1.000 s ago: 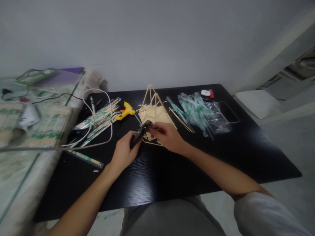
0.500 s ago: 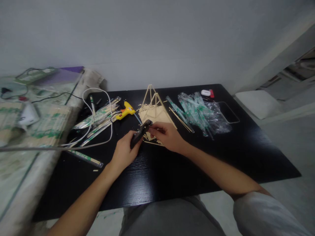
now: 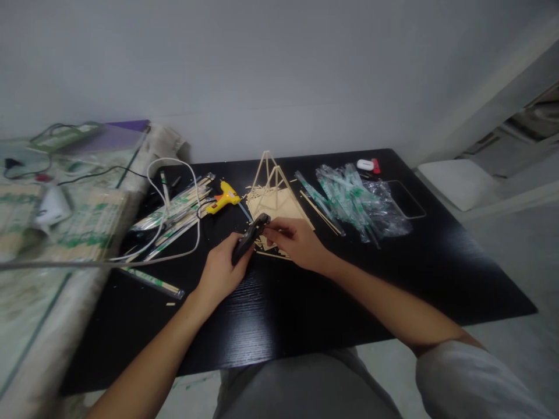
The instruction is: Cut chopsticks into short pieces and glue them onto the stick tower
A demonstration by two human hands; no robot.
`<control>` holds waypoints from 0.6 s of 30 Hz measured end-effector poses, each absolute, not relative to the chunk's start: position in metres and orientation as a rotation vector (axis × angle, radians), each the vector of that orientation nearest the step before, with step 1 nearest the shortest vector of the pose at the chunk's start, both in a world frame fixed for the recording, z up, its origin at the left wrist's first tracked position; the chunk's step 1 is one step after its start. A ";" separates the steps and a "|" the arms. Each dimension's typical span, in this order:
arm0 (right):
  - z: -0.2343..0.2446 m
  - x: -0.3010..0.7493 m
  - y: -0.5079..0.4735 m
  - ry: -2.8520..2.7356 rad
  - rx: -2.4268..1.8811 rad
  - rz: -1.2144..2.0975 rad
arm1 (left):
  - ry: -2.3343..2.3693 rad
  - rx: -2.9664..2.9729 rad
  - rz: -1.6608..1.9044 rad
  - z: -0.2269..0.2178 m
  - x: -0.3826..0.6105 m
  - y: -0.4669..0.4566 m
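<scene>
Black hand tool, narrow and faintly shiny, slants over the middle of the bench, its head toward the far edge. The left hand has its fingers wrapped round the handle; the right hand has its fingers pinched nearly together beside the tool's head (whether a sliver of wood sits between them, I cannot tell). Just beyond stands a peaked frame of thin, straight, pale sticks, with small offcuts scattered about its foot. Left of it lies a yellow plastic glue gun; crinkled green-and-clear wrappers spread toward the far right corner. A white cable loops over the left edge. Smooth, dark grain runs from the wrists to the near edge.
</scene>
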State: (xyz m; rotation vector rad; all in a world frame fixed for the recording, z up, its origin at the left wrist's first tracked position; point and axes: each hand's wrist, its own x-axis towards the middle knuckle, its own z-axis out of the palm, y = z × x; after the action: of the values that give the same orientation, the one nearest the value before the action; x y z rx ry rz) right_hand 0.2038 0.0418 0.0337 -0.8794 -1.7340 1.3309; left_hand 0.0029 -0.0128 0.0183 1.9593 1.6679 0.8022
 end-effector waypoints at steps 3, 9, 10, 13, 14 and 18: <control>0.035 0.203 0.041 -1.739 -0.890 1.327 | 1.667 1.967 0.798 0.018 0.003 -0.013; 0.035 0.202 0.040 -1.734 -0.901 1.326 | 1.685 1.974 0.785 0.016 0.003 -0.013; 0.035 0.203 0.040 -1.737 -0.900 1.322 | 1.688 1.973 0.788 0.016 0.004 -0.014; 0.035 0.203 0.040 -1.742 -0.899 1.311 | 1.699 1.962 0.791 0.017 0.004 -0.014; 0.036 0.203 0.040 -1.744 -0.900 1.307 | 1.703 1.958 0.792 0.017 0.004 -0.014; 0.039 0.203 0.039 -1.760 -0.909 1.279 | 1.734 1.944 0.773 0.018 0.003 -0.014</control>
State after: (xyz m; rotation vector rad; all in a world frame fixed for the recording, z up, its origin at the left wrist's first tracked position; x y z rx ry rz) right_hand 0.2032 0.0393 0.0389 -0.9092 -1.7604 1.2788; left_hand 0.0035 -0.0143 0.0176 1.9442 1.7344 0.7732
